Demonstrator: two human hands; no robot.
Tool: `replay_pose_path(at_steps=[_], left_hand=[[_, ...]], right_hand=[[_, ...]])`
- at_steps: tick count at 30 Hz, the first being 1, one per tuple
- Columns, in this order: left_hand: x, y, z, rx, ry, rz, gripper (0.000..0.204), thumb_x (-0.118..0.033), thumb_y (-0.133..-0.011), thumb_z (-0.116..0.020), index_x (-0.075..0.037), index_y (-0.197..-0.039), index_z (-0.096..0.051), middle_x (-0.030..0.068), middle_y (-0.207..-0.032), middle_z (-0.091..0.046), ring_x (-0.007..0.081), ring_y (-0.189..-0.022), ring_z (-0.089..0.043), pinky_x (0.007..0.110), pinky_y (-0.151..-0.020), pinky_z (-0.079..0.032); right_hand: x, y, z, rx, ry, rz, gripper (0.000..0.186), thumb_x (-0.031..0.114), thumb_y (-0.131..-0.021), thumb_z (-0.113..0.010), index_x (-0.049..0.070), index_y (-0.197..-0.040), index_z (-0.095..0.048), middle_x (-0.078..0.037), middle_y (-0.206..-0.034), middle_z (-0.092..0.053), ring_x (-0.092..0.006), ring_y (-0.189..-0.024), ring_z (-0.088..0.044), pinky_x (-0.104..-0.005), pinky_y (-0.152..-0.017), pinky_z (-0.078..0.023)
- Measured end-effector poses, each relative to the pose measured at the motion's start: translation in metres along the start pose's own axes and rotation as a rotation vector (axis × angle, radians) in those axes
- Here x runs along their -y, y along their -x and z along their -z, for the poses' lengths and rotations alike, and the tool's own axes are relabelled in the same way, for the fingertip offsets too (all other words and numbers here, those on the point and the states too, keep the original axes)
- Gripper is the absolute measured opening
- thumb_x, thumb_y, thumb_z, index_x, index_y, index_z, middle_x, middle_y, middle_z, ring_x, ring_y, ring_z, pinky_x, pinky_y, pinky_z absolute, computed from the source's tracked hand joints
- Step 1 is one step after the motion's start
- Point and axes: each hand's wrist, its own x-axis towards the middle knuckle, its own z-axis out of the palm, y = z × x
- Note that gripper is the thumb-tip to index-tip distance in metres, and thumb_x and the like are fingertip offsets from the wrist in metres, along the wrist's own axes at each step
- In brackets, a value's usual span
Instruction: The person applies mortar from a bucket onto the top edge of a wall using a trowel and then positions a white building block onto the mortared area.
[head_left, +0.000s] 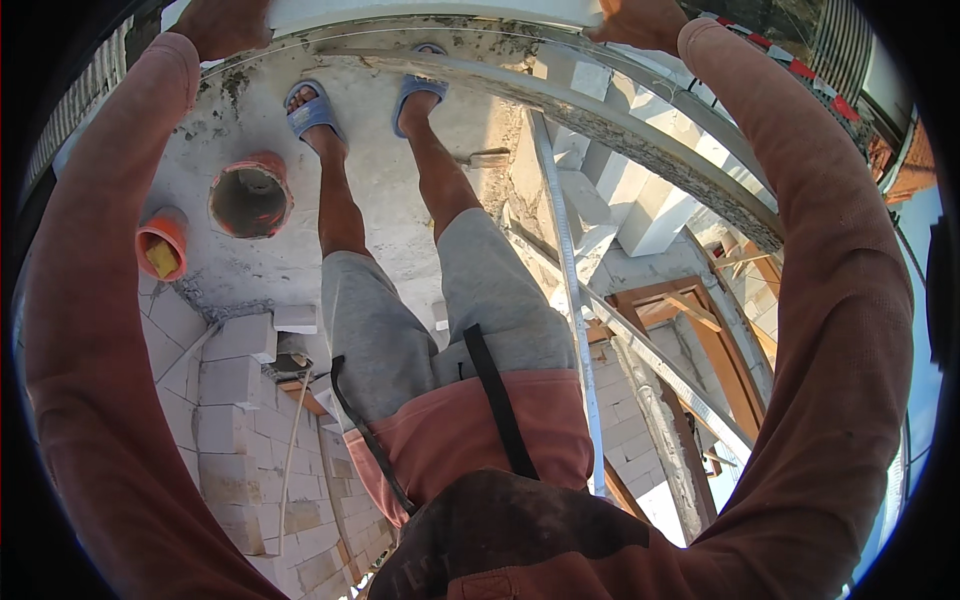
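A long white building block (pixel 430 12) lies along the top edge of the view, partly cut off. My left hand (pixel 225 28) grips its left end and my right hand (pixel 640 22) its right end, with both arms stretched far forward. Some fingers of each hand are out of frame. Just below the block a thin taut string (pixel 400 29) runs along the wall edge. I cannot make out whether the block rests on the wall or is held above it.
My sandalled feet stand on a concrete slab (pixel 380 190). To the left are an orange bucket (pixel 250 195) with grey residue and a smaller orange bucket (pixel 163 245) holding something yellow. A trowel (pixel 487 158) lies right of my feet, near stacked white blocks (pixel 655 215) and a long metal straightedge (pixel 565 230).
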Motion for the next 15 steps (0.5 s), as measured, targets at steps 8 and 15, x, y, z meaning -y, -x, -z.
replay_pose_path(at_steps=[8, 15], left_hand=[[0.000, -0.008, -0.021, -0.009, -0.095, 0.015, 0.115, -0.048, -0.077, -0.084, -0.003, -0.161, -0.019, 0.0338, -0.151, -0.034, 0.0487, -0.144, -0.031, 0.064, -0.118, -0.029], [0.021, -0.020, -0.060, -0.481, -0.095, -0.113, 0.123, -0.021, -0.061, -0.087, -0.025, -0.164, -0.019, 0.0147, -0.133, -0.046, 0.0370, -0.129, -0.047, 0.057, -0.095, -0.049]], right_hand=[[0.004, 0.005, -0.002, -0.066, 0.046, 0.108, 0.111, 0.044, -0.069, -0.080, -0.004, -0.156, -0.029, -0.024, -0.138, -0.047, -0.0437, -0.130, -0.046, -0.0545, -0.112, -0.037], [-0.003, 0.002, -0.006, -0.036, -0.048, 0.022, 0.104, 0.044, -0.069, -0.083, -0.004, -0.150, -0.039, -0.025, -0.139, -0.047, -0.0433, -0.131, -0.046, -0.0529, -0.110, -0.041]])
